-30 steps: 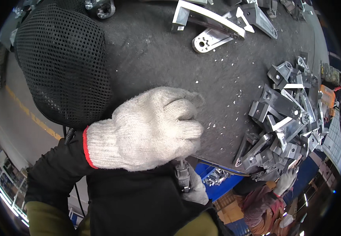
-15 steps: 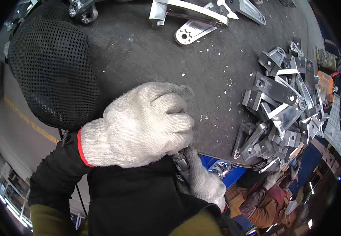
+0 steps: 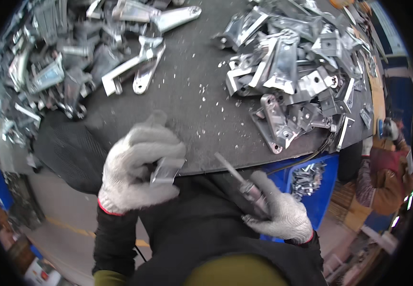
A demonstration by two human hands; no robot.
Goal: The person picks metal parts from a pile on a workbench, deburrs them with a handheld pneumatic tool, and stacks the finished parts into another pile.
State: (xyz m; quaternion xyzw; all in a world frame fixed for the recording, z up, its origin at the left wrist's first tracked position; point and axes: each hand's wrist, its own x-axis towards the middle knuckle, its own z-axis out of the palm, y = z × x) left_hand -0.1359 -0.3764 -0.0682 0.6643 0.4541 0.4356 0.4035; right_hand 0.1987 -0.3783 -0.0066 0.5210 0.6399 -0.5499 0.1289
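Note:
My left hand (image 3: 137, 169), in a white knit glove with a red cuff, grips a small metal bracket (image 3: 166, 170) at the near edge of the dark work table (image 3: 192, 109). My right hand (image 3: 278, 212), gloved the same way, holds a slim rod-shaped power tool (image 3: 242, 183) below the table edge, its tip pointing up toward the bracket. The two hands are a short distance apart over my dark-clothed lap.
A heap of metal brackets (image 3: 297, 71) lies at the table's right, another heap (image 3: 49, 71) at the left, and long brackets (image 3: 139, 71) in the middle. A blue bin (image 3: 311, 176) with parts stands right. Another person (image 3: 387, 171) sits far right. A black mesh chair back (image 3: 70, 152) stands left.
The view has swung up over the table. My left hand has turned and now shows a bracket in its grip. My right hand has come out from under it, holding the tool.

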